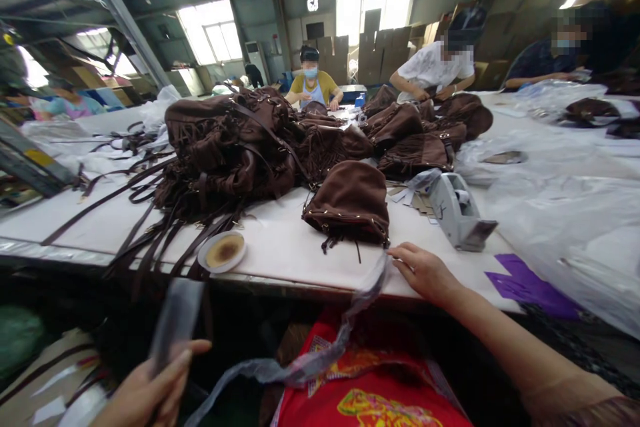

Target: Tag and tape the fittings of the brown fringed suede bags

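Observation:
A small brown fringed bag (350, 197) with gold-coloured eyelets lies on the white table in front of me. At its lower right corner, by a metal ring, my right hand (425, 270) pinches the end of a translucent plastic strip (320, 360). The strip hangs in a loose curve over the table edge and down past my lap toward the lower left. Below the edge, my left hand (163, 380) is closed around a flat, cloudy translucent piece of plastic (177, 313), blurred by motion. Whether that piece joins the strip I cannot tell.
A heap of brown bags (230, 140) with dangling straps fills the table's left and middle. A round dish (223, 251) holds something brownish. To the right are a grey tape dispenser (457, 210), purple material (533, 285) and clear plastic sheeting (575, 213). Several people work across the table.

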Demonstrator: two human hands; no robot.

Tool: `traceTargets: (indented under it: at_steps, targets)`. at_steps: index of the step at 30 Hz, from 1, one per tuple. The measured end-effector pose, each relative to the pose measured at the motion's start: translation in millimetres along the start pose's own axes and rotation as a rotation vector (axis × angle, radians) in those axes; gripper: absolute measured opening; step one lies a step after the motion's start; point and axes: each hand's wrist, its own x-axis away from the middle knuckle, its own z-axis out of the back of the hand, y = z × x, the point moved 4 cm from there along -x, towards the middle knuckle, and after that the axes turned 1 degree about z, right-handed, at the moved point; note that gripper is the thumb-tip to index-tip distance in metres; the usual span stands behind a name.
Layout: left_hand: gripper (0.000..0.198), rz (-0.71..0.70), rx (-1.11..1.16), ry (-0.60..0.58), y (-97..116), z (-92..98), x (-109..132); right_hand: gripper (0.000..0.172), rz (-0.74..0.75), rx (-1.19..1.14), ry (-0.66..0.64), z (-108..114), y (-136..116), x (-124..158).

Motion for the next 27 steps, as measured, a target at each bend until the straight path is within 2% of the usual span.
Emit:
traceTargets:
  at_steps: [1, 2, 4, 6, 8, 9, 11, 13, 15, 17, 20, 23, 27]
  targets:
    - [0.050, 0.061, -0.093, -0.019, -16, -15.1, -6, 0.028, -0.045, 0.011, 0.016, -3, 2, -1]
    - [0.049, 0.095, -0.342, -0.028, -30, -28.1, -13, 0.028, -0.121, 0.026, 0.051, -5, 5, -3]
    - [0.041, 0.045, -0.735, -0.090, -50, -50.8, -27, 0.029, -0.275, 0.032, 0.099, -8, 11, -7]
    - [0.045, 0.019, -1.039, -0.056, -59, -65.7, -36, 0.027, -0.319, -0.003, 0.068, -13, 16, -10]
    - [0.055, -0.083, -1.209, 0.011, -52, -84.8, -38, 0.024, -0.264, -0.046, 0.023, -16, 18, -12]
    - [0.056, -0.188, -1.224, 0.021, -42, -99.5, -37, 0.023, -0.239, -0.062, 0.015, -16, 19, -12]
    - [0.046, -0.482, -1.062, -0.045, -17, -139.1, -30, 0.022, -0.221, -0.080, 0.021, -17, 20, -11]
    - [0.039, -0.663, -0.838, -0.208, 5, -183.3, -25, 0.022, -0.218, -0.078, 0.039, -17, 19, -9]
    - [0.038, -0.713, -0.752, -0.344, 18, -223.1, -24, 0.020, -0.191, -0.055, 0.066, -18, 16, -9]
    - [0.034, -0.658, -0.757, -0.422, 21, -251.4, -26, 0.018, -0.131, -0.033, 0.111, -18, 13, -11]
    - [0.028, -0.637, -0.694, -0.456, 26, -267.8, -20, 0.016, -0.033, -0.007, 0.204, -16, 13, -17]
    - [0.023, -0.721, -0.644, -0.451, 39, -265.0, -2, 0.015, -0.003, 0.015, 0.245, -16, 19, -25]
    - [0.021, -0.731, -0.754, -0.565, 47, -264.9, 20, 0.013, 0.003, 0.050, 0.233, -17, 23, -40]
